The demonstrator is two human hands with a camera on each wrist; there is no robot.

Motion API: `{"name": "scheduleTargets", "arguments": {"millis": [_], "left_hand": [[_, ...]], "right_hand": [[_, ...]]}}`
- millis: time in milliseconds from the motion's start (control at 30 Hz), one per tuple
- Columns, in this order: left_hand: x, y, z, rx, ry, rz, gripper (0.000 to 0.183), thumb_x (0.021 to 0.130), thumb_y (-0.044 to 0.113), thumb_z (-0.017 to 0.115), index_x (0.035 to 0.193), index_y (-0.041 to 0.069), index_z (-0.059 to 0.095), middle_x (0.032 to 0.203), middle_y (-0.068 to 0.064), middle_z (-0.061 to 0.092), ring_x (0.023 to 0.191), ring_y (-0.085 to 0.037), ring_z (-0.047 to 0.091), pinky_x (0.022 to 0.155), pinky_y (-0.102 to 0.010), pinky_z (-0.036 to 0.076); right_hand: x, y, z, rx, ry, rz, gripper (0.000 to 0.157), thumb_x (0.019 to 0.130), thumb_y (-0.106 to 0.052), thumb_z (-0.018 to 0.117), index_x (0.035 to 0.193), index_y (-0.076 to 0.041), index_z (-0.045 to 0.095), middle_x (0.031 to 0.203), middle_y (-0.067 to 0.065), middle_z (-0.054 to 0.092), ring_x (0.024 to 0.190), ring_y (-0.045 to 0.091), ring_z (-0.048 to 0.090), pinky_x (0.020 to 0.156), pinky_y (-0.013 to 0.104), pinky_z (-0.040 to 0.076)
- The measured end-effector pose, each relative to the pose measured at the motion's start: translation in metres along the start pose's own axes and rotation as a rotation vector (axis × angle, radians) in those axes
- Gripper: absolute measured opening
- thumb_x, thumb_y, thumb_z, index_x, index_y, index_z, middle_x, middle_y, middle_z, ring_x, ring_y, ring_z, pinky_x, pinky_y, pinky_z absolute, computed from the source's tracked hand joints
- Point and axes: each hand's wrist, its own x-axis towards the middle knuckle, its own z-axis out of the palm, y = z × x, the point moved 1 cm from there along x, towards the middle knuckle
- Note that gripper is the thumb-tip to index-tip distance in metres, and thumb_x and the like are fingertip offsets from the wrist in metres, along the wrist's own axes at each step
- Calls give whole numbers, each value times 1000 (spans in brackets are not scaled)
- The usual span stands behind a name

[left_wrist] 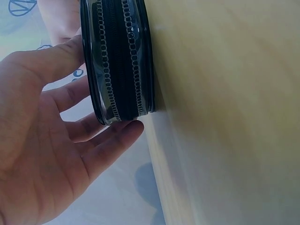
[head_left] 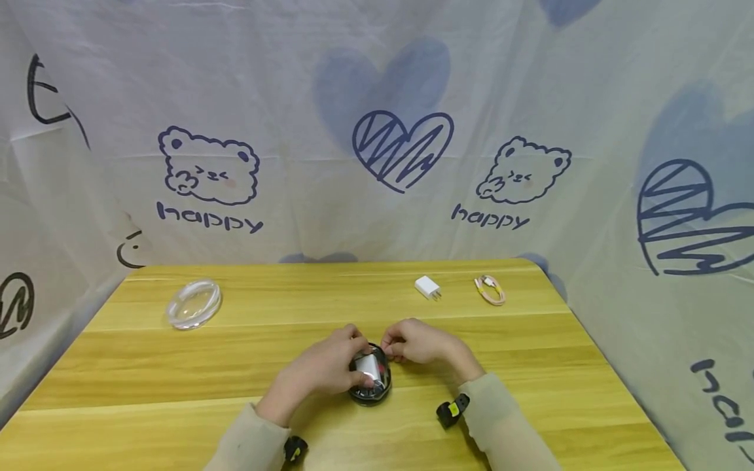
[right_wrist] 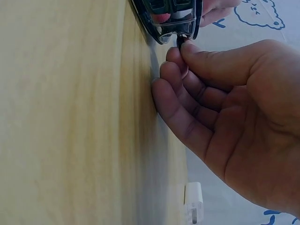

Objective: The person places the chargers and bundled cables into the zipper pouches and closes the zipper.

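Observation:
A small round clear case with black trim rests on the table, and a white block shows inside it. My left hand grips the case from the left, thumb and fingers at its rim. A dark zipper runs around the side of the case in the left wrist view. On the other side, my right hand pinches the small black zipper pull between thumb and index finger. Its other fingers are curled below, close over the tabletop in the right wrist view.
A white charger plug lies behind the right hand, with a coiled pinkish cable to its right. At the far left is a coil of clear tubing. Printed cloth hangs behind the wooden table.

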Motion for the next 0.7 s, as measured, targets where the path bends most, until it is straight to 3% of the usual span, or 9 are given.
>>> {"name": "scheduleTargets", "arguments": {"millis": [300,567,700], "left_hand": [[-1,-3,1,-31,-16,-13,48,86,39,86,119,8,70,118,-4,57,96,-16,58,80,-36,55],[1,-11,-2,-57,9,5,55,88,35,85,133,7,67,139,-12,58,123,-30,60,102,-49,53],[2,-15,-6,-63,15,-6,61,89,33,84,139,5,62,147,-18,53,131,-37,56,107,-54,50]], "right_hand": [[0,2,1,0,20,3,15,104,-6,62,94,-10,72,82,-2,66,75,11,61,66,25,52],[-1,2,-5,-33,65,-14,11,101,-9,67,107,-11,75,99,-4,71,87,11,61,77,29,52],[-4,2,-9,-15,50,-36,24,98,-10,71,122,-6,71,113,4,72,99,16,67,88,33,57]]}}
